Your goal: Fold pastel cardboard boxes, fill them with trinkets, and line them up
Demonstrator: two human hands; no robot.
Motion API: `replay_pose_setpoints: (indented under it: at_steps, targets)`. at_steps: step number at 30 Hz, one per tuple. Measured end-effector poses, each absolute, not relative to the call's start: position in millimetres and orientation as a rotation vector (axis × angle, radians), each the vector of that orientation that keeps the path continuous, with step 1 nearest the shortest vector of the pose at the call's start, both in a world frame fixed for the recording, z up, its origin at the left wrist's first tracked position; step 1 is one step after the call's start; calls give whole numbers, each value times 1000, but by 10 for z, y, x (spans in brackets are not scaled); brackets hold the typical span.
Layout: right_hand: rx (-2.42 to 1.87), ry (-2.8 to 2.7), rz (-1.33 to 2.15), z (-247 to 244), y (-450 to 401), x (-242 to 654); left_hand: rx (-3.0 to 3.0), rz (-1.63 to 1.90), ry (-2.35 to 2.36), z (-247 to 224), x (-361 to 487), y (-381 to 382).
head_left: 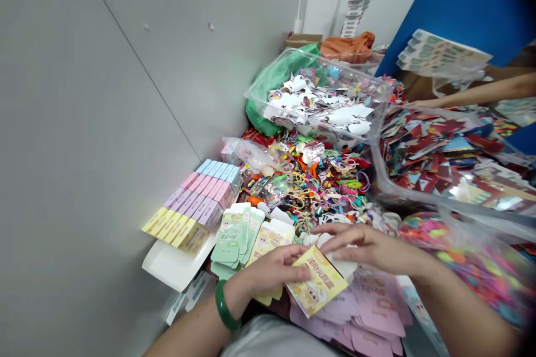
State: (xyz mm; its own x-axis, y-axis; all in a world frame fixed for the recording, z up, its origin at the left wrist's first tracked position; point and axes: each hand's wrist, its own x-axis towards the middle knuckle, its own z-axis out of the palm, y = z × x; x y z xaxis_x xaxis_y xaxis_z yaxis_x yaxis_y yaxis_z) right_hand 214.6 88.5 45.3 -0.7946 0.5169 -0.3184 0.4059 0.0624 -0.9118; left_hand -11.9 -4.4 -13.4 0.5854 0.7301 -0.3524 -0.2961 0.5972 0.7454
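Note:
My left hand [278, 273], with a green bangle at the wrist, is closed on a small yellow printed box [317, 281], thumb on its front. The box is tilted, its open end towards my right hand [368, 245]. That hand reaches over the white flap at the opening, fingers stretched out and slightly apart; whether they touch the flap I cannot tell. Beneath the box lie flat pink-purple cartons [379, 304]. Left of my hands are flat green cartons [231, 237] and flat yellow cartons [268, 240].
Filled boxes [195, 198] in several colours stand in rows on a white tray [178, 265] by the grey wall. Ahead is a heap of small trinkets [312, 184]. Clear bins hold white cutouts [301, 103] and reddish cards [439, 150]. Another person's arm [481, 92] reaches in at right.

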Motion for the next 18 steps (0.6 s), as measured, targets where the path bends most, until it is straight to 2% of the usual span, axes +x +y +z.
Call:
replay_pose_setpoints:
  at_steps: [3, 5, 7, 12, 18]
  targets:
    - [-1181, -2129, 1420, 327, 1138, 2060, 698, 654, 725, -154, -160, -45]
    - [-1320, -2210, 1070, 192, 1303, 1883, 724, 633, 728, -177, -161, -44]
    - [-1381, -2303, 861, 44, 1431, 1638, 753, 619, 714, -200, -146, -46]
    - [-1384, -2357, 794, -189, 1649, 1211, 792, 645, 722, -197, -136, -49]
    - [-1443, -2277, 870, -51, 1889, 1550, 797, 734, 772, -133, -247, -25]
